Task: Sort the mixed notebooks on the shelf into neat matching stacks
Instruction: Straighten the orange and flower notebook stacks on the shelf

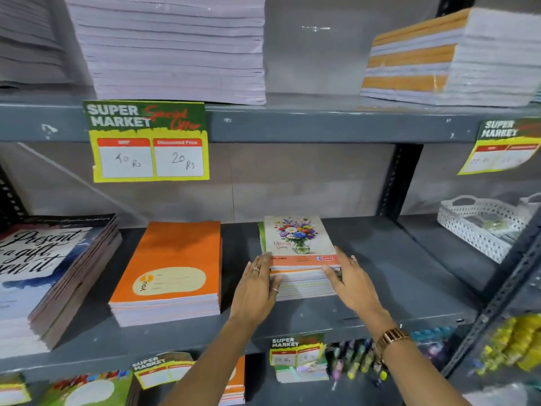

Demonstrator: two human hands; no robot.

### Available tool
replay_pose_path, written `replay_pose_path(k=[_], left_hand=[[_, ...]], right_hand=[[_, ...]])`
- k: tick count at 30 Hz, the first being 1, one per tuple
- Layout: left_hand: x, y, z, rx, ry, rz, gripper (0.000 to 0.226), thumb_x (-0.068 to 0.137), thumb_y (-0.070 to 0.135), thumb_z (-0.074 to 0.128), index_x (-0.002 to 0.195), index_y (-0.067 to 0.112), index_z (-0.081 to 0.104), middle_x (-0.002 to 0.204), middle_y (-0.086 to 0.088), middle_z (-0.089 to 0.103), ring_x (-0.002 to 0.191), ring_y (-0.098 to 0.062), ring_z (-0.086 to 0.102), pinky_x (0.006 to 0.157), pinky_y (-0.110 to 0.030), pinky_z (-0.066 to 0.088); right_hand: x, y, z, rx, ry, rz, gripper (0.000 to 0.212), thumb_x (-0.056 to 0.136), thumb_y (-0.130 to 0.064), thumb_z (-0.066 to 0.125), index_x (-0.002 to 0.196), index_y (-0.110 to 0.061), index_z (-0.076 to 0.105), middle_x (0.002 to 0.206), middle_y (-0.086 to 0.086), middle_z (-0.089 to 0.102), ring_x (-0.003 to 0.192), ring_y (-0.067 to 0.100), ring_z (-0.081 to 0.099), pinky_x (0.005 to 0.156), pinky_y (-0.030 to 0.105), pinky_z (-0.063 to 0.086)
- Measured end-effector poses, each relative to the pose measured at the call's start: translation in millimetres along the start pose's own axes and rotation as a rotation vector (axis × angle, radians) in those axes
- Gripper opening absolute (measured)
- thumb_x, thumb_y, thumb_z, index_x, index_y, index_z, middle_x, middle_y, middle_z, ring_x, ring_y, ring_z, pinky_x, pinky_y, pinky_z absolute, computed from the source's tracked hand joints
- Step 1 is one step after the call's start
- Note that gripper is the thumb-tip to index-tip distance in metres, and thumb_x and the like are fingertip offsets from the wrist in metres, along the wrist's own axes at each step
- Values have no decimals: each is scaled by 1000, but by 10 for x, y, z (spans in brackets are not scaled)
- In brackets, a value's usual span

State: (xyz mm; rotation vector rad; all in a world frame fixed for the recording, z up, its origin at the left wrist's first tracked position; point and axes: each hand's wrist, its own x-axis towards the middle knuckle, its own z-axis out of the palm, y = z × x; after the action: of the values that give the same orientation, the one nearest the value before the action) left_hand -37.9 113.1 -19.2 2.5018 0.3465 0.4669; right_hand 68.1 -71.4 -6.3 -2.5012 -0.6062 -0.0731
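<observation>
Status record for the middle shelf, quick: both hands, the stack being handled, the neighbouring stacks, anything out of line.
left hand: fingers straight, pressing the left side of the flower-cover stack
right hand: fingers straight, against its right side
out of line: a green edge sticks out left, under the top cover
orange stack: to the left, apart
lettered-cover stack: far left
white basket: far right

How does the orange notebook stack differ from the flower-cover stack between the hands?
The orange stack has plain covers with a cream label; the flower stack shows a bouquet. The orange stack looks wider and is untouched; the flower stack is pressed between the left hand and right hand. Both lie flat on the grey shelf.
</observation>
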Motion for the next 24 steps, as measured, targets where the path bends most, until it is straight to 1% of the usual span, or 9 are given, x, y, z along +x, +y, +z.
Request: replay_pose_path(k=[1, 4, 8, 10, 12, 14, 20, 24], left_hand=[[-9, 12, 13, -18, -7, -29, 55, 93, 43, 37, 141, 25, 18, 150, 1, 32, 139, -24, 26, 110, -45, 30], [-18, 40, 49, -38, -15, -54, 55, 94, 40, 38, 142, 27, 15, 150, 2, 32, 138, -24, 29, 104, -46, 39], [-43, 86, 69, -104, 16, -58, 53, 95, 34, 39, 142, 26, 16, 144, -1, 40, 122, -21, 47, 91, -40, 52], [-51, 106, 70, -117, 12, -69, 54, 95, 29, 41, 142, 27, 16, 143, -1, 41, 119, -20, 51, 89, -39, 53], [-55, 115, 64, -125, 2, -76, 57, 94, 25, 44, 142, 29, 15, 142, 0, 41, 118, -19, 51, 89, -38, 53], [-63, 135, 63, -137, -1, -77, 59, 93, 21, 47, 142, 29, 15, 142, -1, 41, 117, -18, 52, 89, -38, 53], [-104, 167, 57, -148, 18, -78, 59, 93, 18, 46, 142, 26, 15, 140, -4, 43, 112, -18, 55, 89, -38, 53], [-131, 171, 41, -131, 29, -85, 60, 92, 12, 48, 142, 26, 16, 137, -5, 46, 109, -19, 56, 89, -38, 53]], right_hand=[[3, 12, 0, 5, -7, 4, 56, 96, -42, 41, 145, -20, 25, 134, 7, 56, 141, 33, 26, 95, 48, 46], [7, 29, -14, 40, 10, -11, 56, 97, -37, 42, 146, -18, 23, 131, 9, 58, 137, 33, 33, 95, 48, 47], [-10, 22, -28, 66, 15, -31, 55, 97, -32, 42, 146, -16, 22, 130, 15, 56, 126, 36, 47, 90, 48, 52], [-15, 29, -39, 67, 16, -41, 55, 98, -31, 42, 146, -17, 22, 128, 15, 57, 119, 35, 53, 87, 46, 53], [-11, 35, -48, 84, 23, -49, 53, 98, -29, 42, 146, -18, 23, 124, 14, 59, 107, 31, 60, 84, 43, 54], [-6, 38, -53, 113, 24, -51, 53, 98, -28, 43, 146, -18, 23, 121, 13, 61, 101, 29, 62, 83, 42, 54], [-18, 13, -75, 135, 9, -50, 54, 98, -28, 43, 147, -17, 23, 121, 13, 60, 101, 29, 62, 86, 43, 54], [-5, 9, -81, 115, -2, -60, 53, 98, -27, 43, 146, -18, 22, 120, 13, 59, 99, 27, 61, 83, 39, 53]])
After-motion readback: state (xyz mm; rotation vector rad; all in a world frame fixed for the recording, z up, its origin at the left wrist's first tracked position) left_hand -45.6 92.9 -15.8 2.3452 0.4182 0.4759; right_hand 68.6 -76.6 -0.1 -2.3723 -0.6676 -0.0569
